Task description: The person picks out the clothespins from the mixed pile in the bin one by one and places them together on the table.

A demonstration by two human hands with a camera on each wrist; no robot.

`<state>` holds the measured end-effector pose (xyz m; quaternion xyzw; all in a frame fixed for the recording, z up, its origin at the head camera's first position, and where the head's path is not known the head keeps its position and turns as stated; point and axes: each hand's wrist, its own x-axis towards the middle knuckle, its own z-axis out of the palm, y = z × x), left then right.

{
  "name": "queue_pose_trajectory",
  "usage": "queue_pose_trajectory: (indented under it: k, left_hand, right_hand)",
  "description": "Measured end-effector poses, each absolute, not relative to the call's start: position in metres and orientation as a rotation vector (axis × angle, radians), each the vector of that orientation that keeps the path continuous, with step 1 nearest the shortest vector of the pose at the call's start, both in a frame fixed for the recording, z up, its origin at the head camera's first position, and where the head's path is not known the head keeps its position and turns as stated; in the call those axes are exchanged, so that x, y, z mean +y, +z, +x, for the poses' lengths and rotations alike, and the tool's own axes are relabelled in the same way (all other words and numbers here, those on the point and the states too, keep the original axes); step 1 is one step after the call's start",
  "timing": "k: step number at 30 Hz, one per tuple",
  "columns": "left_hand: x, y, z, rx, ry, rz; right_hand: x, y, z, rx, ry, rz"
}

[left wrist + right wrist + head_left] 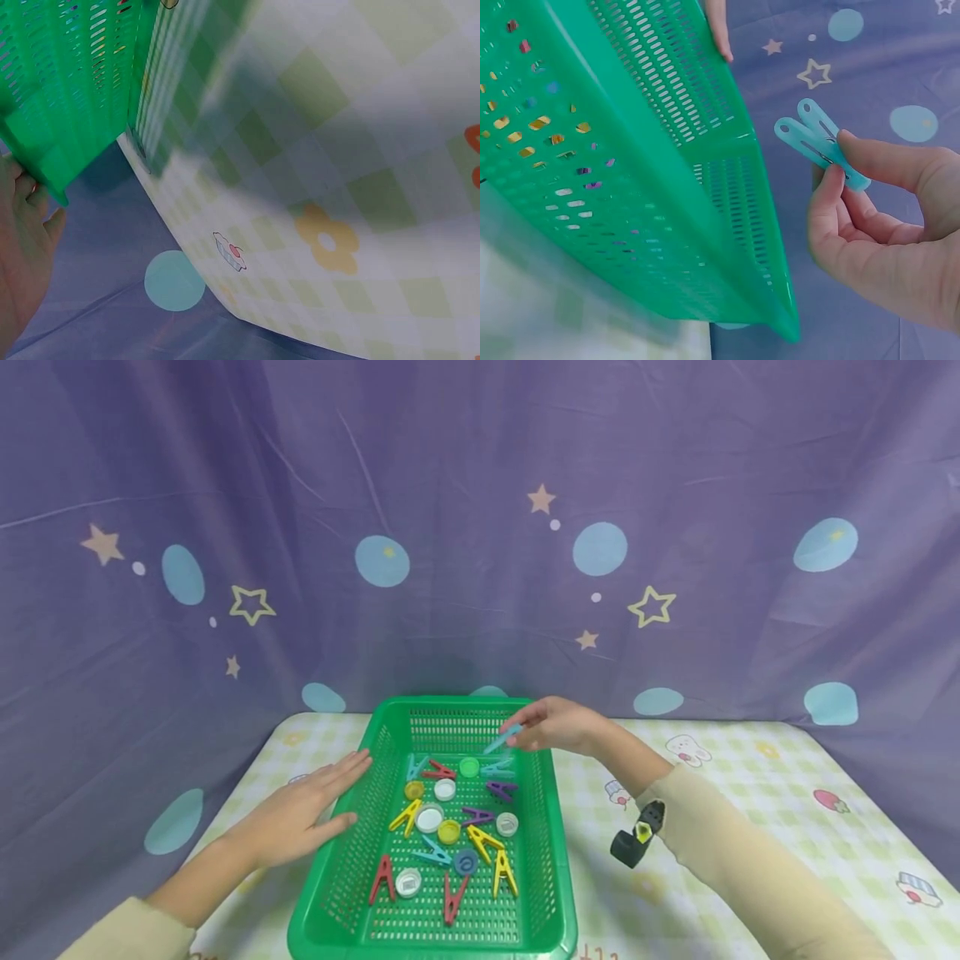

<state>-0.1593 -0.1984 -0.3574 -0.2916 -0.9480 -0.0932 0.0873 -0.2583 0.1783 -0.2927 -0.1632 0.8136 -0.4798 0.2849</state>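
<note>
Between thumb and fingers, my right hand (pixel 551 724) pinches a light blue clothespin (pixel 821 142) above the far right corner of a green plastic basket (pixel 561 868). My left hand (pixel 303 810) lies with straight fingers against the basket's left rim, fingertips touching it. Inside the basket lie several clothespins, among them a red clothespin (pixel 453 900), a yellow clothespin (pixel 504 872), a purple clothespin (pixel 501 790) and a blue clothespin (pixel 433 852). Scattered among them are bottle caps: a white cap (pixel 430 818), a green cap (pixel 468 767), a yellow cap (pixel 448 832) and a dark blue cap (pixel 466 862).
The basket stands on a table with a green and white checked cloth (pixel 705 835). Behind the table hangs a purple curtain (pixel 480 635) with stars and blue ovals. A black strapped device (pixel 637 837) sits at the right wrist.
</note>
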Motion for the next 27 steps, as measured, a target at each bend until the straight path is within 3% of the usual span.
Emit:
queue_pose_trajectory:
  k: [27]
  left_hand:
    - [-0.199,-0.359,-0.159,-2.825,-0.302,-0.871]
  right_hand:
    - [0.272,-0.320,-0.267,2.017,-1.569,-0.264]
